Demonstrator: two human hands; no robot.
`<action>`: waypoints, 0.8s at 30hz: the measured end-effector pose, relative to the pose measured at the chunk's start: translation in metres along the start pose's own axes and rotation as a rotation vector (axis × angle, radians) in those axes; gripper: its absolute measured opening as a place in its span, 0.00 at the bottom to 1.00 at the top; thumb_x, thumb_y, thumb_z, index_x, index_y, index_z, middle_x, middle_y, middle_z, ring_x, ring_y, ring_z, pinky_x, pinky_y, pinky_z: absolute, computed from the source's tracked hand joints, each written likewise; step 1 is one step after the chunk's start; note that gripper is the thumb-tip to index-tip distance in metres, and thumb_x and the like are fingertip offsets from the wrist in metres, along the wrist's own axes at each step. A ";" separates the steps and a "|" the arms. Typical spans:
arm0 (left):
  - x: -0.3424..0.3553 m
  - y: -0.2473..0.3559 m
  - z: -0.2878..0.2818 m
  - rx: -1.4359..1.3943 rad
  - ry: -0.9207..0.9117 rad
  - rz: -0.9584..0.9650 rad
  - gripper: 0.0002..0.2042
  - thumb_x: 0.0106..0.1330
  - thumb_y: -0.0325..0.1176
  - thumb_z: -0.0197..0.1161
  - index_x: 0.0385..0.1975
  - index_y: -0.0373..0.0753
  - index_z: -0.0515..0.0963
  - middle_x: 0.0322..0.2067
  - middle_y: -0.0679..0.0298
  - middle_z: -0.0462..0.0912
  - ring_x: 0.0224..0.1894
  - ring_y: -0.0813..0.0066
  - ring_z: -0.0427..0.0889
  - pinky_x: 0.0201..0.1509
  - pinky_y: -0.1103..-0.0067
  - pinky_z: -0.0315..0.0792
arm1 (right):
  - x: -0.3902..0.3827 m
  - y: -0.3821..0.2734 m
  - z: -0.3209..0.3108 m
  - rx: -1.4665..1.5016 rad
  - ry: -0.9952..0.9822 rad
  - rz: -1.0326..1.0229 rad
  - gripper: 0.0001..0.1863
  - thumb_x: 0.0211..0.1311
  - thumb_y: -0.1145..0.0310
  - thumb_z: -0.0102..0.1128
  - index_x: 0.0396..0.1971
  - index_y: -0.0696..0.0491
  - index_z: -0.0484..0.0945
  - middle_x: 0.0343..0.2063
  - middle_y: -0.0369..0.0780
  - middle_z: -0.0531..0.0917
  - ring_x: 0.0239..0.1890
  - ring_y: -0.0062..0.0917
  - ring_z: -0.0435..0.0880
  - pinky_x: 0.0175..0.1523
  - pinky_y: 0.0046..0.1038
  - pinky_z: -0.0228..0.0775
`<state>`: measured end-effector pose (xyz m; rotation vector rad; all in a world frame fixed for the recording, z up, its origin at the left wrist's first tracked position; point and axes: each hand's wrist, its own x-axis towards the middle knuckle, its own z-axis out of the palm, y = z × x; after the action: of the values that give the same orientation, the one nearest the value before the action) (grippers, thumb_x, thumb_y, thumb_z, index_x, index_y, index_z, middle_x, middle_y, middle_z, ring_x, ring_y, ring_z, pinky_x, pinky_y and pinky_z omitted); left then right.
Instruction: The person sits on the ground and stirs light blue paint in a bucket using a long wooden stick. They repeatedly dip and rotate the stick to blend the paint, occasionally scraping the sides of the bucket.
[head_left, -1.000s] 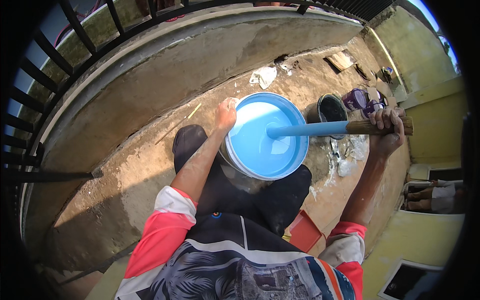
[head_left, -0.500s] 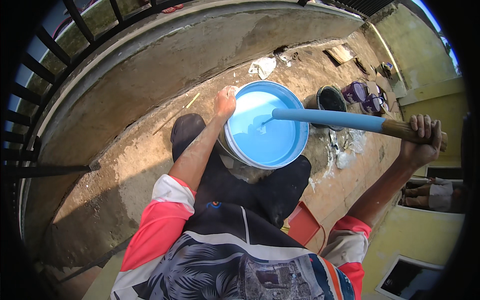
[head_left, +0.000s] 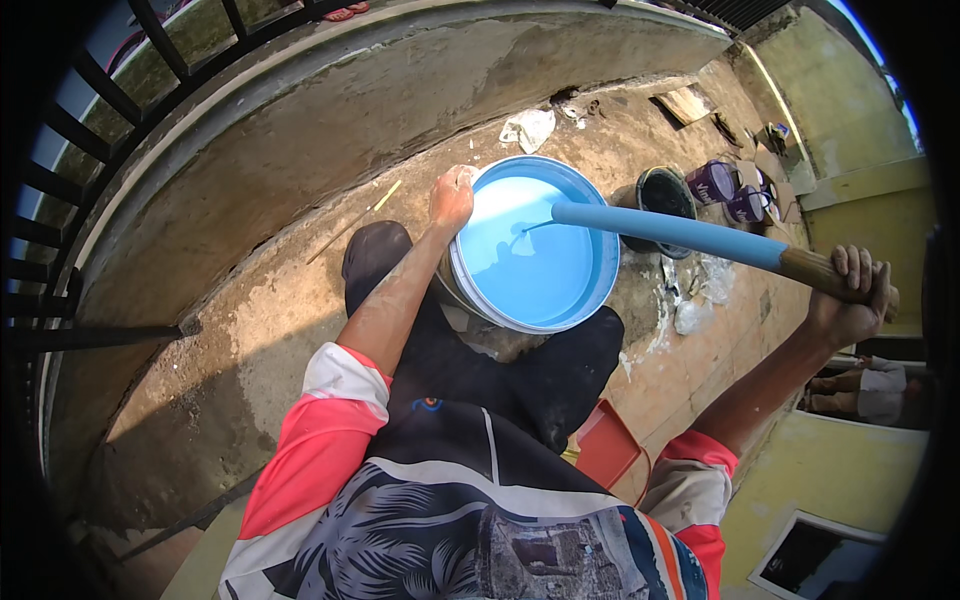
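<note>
A white bucket (head_left: pixel 533 328) of light blue paint (head_left: pixel 555 275) stands between my knees. My left hand (head_left: pixel 453 200) is closed over its left rim, thumb side toward the paint. Far to the right, my right hand (head_left: pixel 848 298) wraps round the bare brown end of a thick wooden stick (head_left: pixel 680 231). Blue paint coats the rest of the stick. Its tip is raised above the paint's surface, and a thin string of paint runs down from it.
Right of the bucket stands a dark bucket (head_left: pixel 665 205), with purple paint pails (head_left: pixel 711 182) beyond. A white cloth (head_left: pixel 528 130) and a thin stick (head_left: pixel 350 228) lie along the low wall (head_left: pixel 330 150). A red tray (head_left: pixel 608 445) sits by my leg. Another person (head_left: pixel 865 388) is at the far right.
The stick's tip has shifted slightly right and up, while its held end has dropped a little. My left hand stays on the rim.
</note>
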<state>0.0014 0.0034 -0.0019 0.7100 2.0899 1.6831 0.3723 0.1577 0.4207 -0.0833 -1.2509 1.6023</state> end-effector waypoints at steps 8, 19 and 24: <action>0.004 -0.005 0.000 0.071 0.001 -0.016 0.16 0.74 0.35 0.47 0.44 0.37 0.84 0.40 0.52 0.88 0.45 0.57 0.86 0.53 0.67 0.75 | -0.001 0.000 -0.012 0.019 -0.023 0.006 0.14 0.72 0.69 0.54 0.23 0.49 0.66 0.20 0.32 0.63 0.25 0.21 0.64 0.39 0.29 0.59; 0.001 0.003 -0.001 0.043 -0.024 -0.042 0.17 0.74 0.38 0.48 0.44 0.36 0.82 0.44 0.45 0.85 0.51 0.42 0.81 0.58 0.59 0.72 | -0.007 -0.002 -0.016 0.018 0.000 -0.003 0.13 0.71 0.69 0.54 0.23 0.50 0.67 0.20 0.32 0.63 0.25 0.21 0.64 0.39 0.29 0.59; 0.003 -0.003 -0.001 0.049 -0.024 -0.057 0.17 0.74 0.38 0.48 0.45 0.36 0.82 0.45 0.43 0.84 0.52 0.41 0.81 0.59 0.59 0.72 | -0.008 -0.001 -0.016 0.003 -0.005 -0.011 0.12 0.71 0.69 0.54 0.25 0.50 0.69 0.20 0.33 0.63 0.25 0.21 0.64 0.39 0.29 0.59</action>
<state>-0.0020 0.0042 -0.0043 0.6756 2.1211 1.5905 0.3863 0.1620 0.4103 -0.0704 -1.2503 1.5960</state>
